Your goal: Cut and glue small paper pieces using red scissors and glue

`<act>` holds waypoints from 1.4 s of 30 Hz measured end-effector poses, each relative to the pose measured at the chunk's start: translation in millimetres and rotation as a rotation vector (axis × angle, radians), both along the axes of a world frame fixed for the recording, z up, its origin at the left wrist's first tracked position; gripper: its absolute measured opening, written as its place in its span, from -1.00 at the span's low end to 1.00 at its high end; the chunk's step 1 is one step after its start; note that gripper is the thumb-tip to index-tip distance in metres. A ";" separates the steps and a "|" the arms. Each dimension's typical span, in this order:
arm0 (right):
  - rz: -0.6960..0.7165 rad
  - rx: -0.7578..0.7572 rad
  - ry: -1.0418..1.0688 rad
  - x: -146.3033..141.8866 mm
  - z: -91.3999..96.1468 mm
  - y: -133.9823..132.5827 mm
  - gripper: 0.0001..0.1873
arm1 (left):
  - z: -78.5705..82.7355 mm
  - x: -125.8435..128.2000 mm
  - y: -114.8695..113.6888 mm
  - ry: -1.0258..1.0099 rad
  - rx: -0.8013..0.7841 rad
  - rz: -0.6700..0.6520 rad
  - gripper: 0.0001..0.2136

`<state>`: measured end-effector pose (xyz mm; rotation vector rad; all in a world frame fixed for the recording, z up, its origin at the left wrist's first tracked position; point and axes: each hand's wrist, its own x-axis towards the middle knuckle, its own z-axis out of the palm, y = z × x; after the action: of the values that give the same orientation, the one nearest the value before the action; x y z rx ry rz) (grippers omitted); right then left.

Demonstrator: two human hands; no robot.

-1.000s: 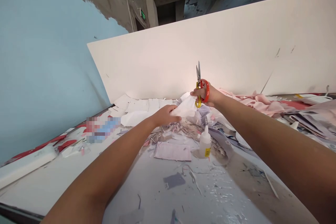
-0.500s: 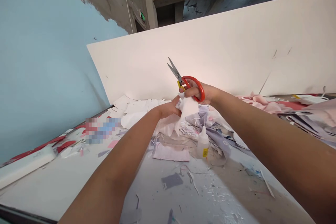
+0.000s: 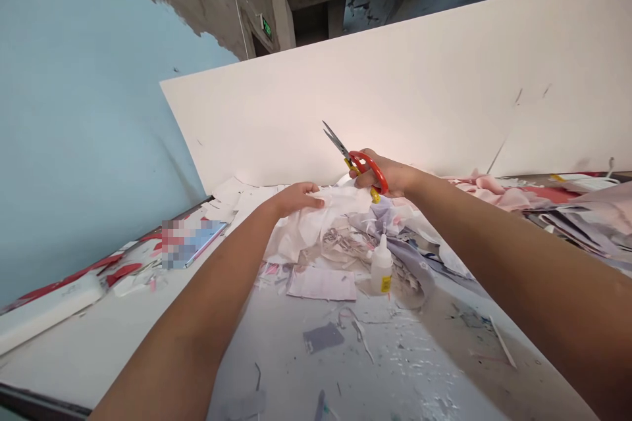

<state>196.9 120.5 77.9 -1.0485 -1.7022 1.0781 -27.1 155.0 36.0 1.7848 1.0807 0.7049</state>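
Fingers of your left hand (image 3: 295, 198) pinch a thin white sheet (image 3: 340, 200) mid-frame; those of your right hand (image 3: 392, 175) grip red-and-yellow scissors (image 3: 349, 159), blades slightly parted.

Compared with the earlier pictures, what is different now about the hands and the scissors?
Since the first picture, the left hand moved left, and the bunched white material spread leftward. The scissors, still in the right hand, tilted from upright to leaning left. The bottle stayed standing.
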 end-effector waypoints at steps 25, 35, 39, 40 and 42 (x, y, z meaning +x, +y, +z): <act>-0.220 0.046 -0.031 -5.9 -58.2 31.3 -0.46 | -48.6 -23.7 -7.6 -0.231 -0.250 0.152 -0.56; -0.327 -0.028 0.163 4.4 -42.0 18.6 -0.42 | -52.4 -17.1 -11.9 -0.387 -0.155 0.243 -0.58; -0.262 -0.047 0.266 10.0 -0.6 -7.6 -0.52 | -48.1 -21.1 -7.0 -0.471 -0.060 0.305 -0.59; -0.195 -0.056 0.297 7.9 8.7 -19.0 -0.51 | -47.0 -22.6 -6.0 -0.491 -0.039 0.316 -0.59; 0.002 -0.120 0.424 -2.2 22.0 -46.1 -0.49 | -45.2 -25.5 -4.7 -0.524 -0.004 0.328 -0.60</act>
<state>194.7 74.4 99.9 -0.8183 -1.3122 1.3109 -52.6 150.3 -9.3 1.3141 1.0094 1.2829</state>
